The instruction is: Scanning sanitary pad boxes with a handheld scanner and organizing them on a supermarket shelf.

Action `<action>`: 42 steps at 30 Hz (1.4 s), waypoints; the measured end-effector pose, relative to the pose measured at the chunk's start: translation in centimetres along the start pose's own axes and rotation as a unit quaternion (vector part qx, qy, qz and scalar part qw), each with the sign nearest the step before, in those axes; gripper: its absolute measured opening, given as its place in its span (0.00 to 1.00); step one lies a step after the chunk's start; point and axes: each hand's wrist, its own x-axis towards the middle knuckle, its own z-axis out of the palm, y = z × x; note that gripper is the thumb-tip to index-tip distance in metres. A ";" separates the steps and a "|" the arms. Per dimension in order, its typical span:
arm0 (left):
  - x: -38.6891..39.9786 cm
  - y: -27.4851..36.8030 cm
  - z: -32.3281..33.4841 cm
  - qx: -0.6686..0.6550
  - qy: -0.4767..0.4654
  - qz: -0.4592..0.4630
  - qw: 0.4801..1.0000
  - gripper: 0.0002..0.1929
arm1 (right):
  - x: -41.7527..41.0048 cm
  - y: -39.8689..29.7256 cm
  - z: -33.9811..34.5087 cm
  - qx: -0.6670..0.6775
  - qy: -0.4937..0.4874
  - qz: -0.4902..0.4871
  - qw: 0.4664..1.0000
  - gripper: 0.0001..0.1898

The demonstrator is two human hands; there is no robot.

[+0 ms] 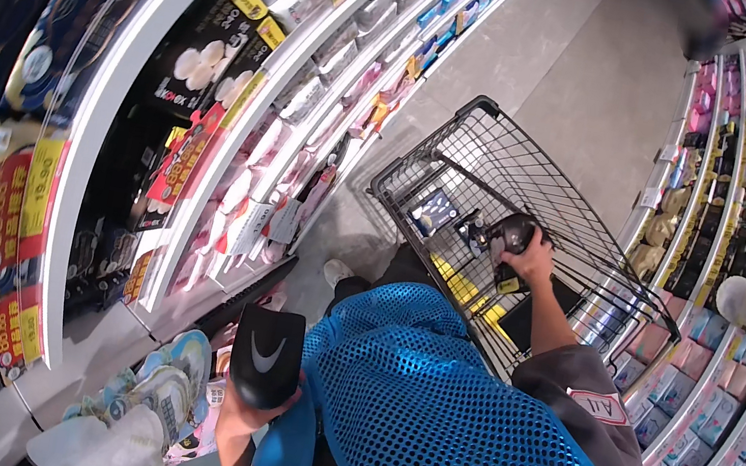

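My left hand [252, 410] is low in the view, wrapped around a black handheld device [265, 356] with a curved grey mark on its top. Inside the shopping cart's outline, my right hand [531, 259] grips a dark, glossy plastic-wrapped package [513, 234]. The black wire shopping cart [567, 192] stands ahead of me and to the right. Within it lie a dark blue and white package [433, 212] and a smaller dark package [472, 228]. Blue mesh fabric [446, 411] spreads over my body between both arms.
Tall shelves [147, 28] of packaged goods with price tags run along the left. More stocked shelves [716, 241] curve up the right side. Grey aisle floor [567, 65] extends beyond the cart. Overlapping pale shelf signs [140, 409] stick out at lower left, close to my left hand.
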 end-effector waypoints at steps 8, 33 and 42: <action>0.8 0.5 3.2 -0.029 0.036 -0.100 0.994 0.17 | 3.4 -7.5 5.0 -0.070 0.014 -0.135 0.988 0.61; -3.6 -2.3 -2.6 -0.058 0.074 0.111 0.989 0.31 | -13.3 -31.5 -11.5 0.272 -0.021 -0.628 0.729 0.08; -6.1 -4.0 -4.4 -0.026 0.096 0.275 0.956 0.33 | -26.1 -53.7 -13.7 -0.087 0.041 -0.810 0.578 0.25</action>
